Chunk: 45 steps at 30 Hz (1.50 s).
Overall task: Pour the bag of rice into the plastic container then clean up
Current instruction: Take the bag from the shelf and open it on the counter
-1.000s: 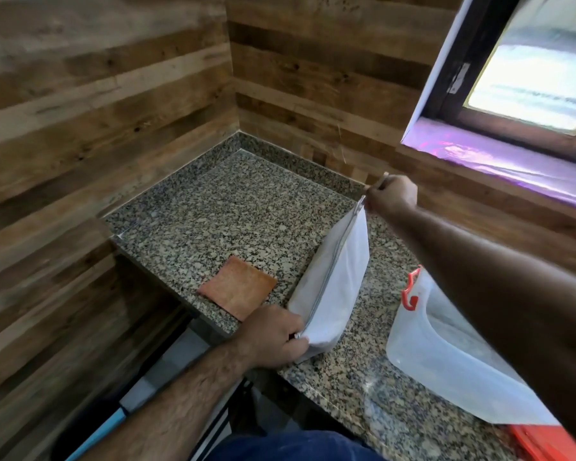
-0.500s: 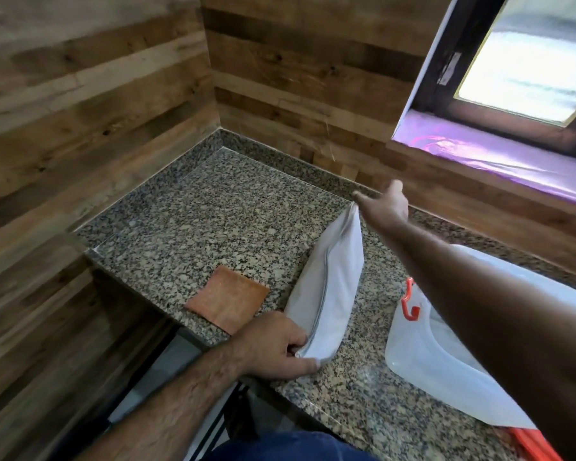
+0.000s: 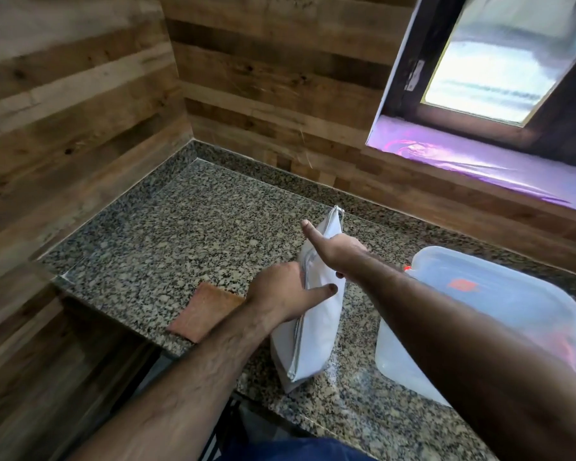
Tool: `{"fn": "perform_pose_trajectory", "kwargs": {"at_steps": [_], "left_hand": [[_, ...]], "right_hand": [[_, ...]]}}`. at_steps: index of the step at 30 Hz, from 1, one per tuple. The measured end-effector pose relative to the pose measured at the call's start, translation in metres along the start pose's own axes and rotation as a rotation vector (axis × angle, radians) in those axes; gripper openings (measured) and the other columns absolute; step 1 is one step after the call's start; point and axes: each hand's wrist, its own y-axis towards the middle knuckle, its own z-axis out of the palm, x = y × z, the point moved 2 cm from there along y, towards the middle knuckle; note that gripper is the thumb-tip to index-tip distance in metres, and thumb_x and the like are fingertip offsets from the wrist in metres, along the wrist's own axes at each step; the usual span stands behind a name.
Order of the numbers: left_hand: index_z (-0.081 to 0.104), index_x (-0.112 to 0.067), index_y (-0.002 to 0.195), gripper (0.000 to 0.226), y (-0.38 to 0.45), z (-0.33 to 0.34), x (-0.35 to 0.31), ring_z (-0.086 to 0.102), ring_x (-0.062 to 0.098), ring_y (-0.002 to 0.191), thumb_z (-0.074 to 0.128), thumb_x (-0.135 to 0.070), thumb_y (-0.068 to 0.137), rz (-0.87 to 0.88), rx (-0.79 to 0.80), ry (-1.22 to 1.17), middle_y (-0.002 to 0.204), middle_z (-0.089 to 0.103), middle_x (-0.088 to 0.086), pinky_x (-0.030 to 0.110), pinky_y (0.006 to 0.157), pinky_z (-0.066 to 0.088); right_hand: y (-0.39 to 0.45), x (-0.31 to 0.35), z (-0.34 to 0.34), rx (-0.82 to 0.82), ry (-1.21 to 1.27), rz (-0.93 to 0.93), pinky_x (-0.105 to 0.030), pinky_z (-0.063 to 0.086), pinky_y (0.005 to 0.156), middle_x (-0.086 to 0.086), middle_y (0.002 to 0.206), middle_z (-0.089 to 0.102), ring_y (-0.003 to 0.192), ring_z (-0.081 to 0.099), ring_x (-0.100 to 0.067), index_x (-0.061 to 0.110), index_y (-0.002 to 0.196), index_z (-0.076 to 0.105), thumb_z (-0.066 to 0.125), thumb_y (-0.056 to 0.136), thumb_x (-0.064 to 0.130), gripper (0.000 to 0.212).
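White zip bag of rice (image 3: 313, 314) lies on the granite counter (image 3: 187, 234), propped a bit on its side, long axis running from the near counter edge away toward the back wall, zipper line facing left. Left hand (image 3: 280, 297) presses against the bag's left face near mid-length, fingers loosely spread, flat contact, no wrap. Right hand (image 3: 336, 251) sits on the far upper part, thumb out, fingers behind the bag; whether they pinch it cannot be told. Both hands touch it; left is nearer the low end. Plastic container (image 3: 512, 304) lies just right of the bag, partly under the right forearm. Orange-brown cloth (image 3: 203, 311) just left, at the counter edge. Open counter room is left and back; near edge is close, spill risk there.
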Motion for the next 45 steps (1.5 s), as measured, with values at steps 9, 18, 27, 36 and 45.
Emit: {"fn": "perform_pose_trajectory", "kwargs": {"at_steps": [9,18,27,36,45], "left_hand": [[0.063,-0.017,0.084,0.033,0.02,0.008,0.001,0.067,0.027,0.081,0.054,-0.046,0.097,0.034,0.179,0.049,0.082,0.066,0.002,0.032,0.067,0.05],[0.05,-0.016,0.067,0.048,0.024,0.014,0.031,0.061,0.029,0.072,0.054,-0.04,0.109,-0.003,-0.005,-0.346,0.07,0.061,0.001,0.035,0.059,0.037],[0.044,-0.015,0.062,0.046,0.018,0.011,0.04,0.045,0.017,0.054,0.06,-0.025,0.104,-0.076,-0.199,-0.453,0.058,0.052,-0.003,0.029,0.049,0.025],[0.064,-0.026,0.068,0.027,0.018,0.046,0.015,0.056,0.014,0.059,0.053,-0.035,0.091,0.128,0.257,-0.664,0.06,0.063,-0.008,0.033,0.063,0.044],[0.06,-0.028,0.062,0.031,0.02,0.052,0.014,0.056,0.016,0.062,0.05,-0.036,0.089,0.109,0.17,-0.652,0.06,0.06,-0.008,0.036,0.066,0.045]], "right_hand": [[0.011,-0.019,0.011,-0.068,0.193,0.093,-0.032,0.056,0.058,-0.018,0.092,0.072,0.072,0.071,-0.03,0.0,0.097,0.065,0.013,0.083,0.099,0.113],[0.001,-0.027,0.039,-0.022,0.293,-0.042,-0.034,0.055,0.053,-0.01,0.073,0.075,0.057,0.068,-0.027,0.008,0.086,0.068,0.059,0.088,0.063,0.056],[-0.018,-0.02,0.033,0.014,-0.122,-0.035,-0.025,0.06,0.055,-0.001,0.059,0.073,0.056,0.073,-0.014,0.009,0.07,0.074,0.066,0.079,0.028,0.022],[-0.019,-0.062,0.036,-0.184,0.434,-0.096,-0.046,0.059,0.062,-0.001,0.056,0.062,0.053,0.056,-0.019,0.019,0.059,0.062,0.057,0.08,0.074,0.059],[0.021,-0.015,0.025,-0.043,0.049,0.022,-0.032,0.064,0.073,-0.004,0.082,0.076,0.072,0.073,-0.02,0.009,0.099,0.077,0.06,0.083,0.079,0.074]]}}
